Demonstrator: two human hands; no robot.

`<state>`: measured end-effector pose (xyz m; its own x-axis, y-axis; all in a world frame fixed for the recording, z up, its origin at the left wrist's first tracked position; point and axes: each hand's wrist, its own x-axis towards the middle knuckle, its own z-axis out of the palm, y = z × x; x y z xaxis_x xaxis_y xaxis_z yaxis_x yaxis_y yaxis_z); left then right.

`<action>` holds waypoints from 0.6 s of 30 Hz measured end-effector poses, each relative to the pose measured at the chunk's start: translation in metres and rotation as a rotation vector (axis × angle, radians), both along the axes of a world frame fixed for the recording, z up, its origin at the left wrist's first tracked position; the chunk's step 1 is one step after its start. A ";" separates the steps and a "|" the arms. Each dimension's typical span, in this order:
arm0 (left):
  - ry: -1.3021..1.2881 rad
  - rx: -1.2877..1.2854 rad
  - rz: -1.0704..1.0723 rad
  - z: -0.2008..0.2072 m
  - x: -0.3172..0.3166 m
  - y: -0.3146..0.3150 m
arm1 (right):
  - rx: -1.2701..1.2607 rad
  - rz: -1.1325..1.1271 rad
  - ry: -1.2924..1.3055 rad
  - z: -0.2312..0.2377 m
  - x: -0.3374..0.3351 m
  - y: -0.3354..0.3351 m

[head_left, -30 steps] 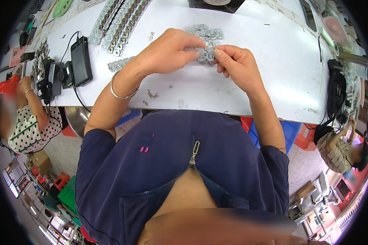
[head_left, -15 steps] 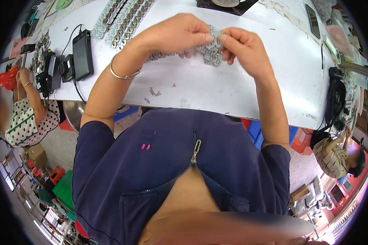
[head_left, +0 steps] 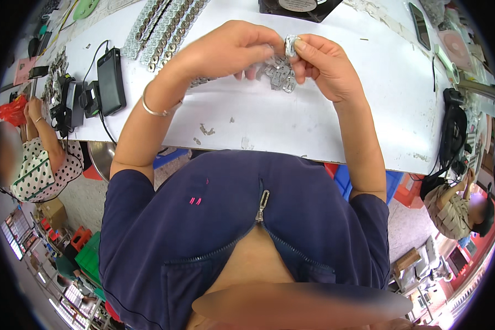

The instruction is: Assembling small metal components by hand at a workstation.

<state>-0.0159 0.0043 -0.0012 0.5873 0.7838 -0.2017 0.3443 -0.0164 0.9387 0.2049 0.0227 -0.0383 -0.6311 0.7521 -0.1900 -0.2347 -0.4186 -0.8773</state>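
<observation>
Pinched between the thumb and index finger of my right hand [head_left: 320, 59] is a small shiny metal piece [head_left: 290, 48], held up over the table. My left hand [head_left: 228, 50] is beside it, its fingers bent together and its fingertips slightly blurred; what they hold is hard to make out. Just below both hands lies a little heap of small silvery pieces [head_left: 281, 78] on the white table. Part of a row of similar pieces [head_left: 201, 82] shows under my left wrist; my hand hides the rest.
Long strips with round metal parts [head_left: 173, 33] lie at the far left, near a black handheld device [head_left: 111, 81] with a cable. A black fan [head_left: 302, 7] is at the far edge. A phone [head_left: 419, 26] and a black bag [head_left: 452, 129] are at right. Other people sit at both sides.
My hands have drawn slightly apart, the left one moving a little left. The metal piece in my right fingers now shows more plainly above the heap.
</observation>
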 end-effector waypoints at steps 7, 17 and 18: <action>0.360 0.842 0.363 -0.032 0.022 -0.011 | 0.292 -0.246 -0.456 -0.001 -0.002 -0.001; 0.446 1.137 0.358 -0.029 0.015 0.001 | 0.447 -0.228 -0.525 0.016 -0.016 0.007; 0.446 1.136 0.359 -0.027 0.013 0.003 | 0.447 -0.227 -0.525 0.021 -0.018 0.009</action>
<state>-0.0026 0.0072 -0.0286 0.3613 0.7451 0.5605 0.7777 -0.5725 0.2597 0.1873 0.0312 -0.0172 -0.3601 0.9304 -0.0690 0.2258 0.0151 -0.9741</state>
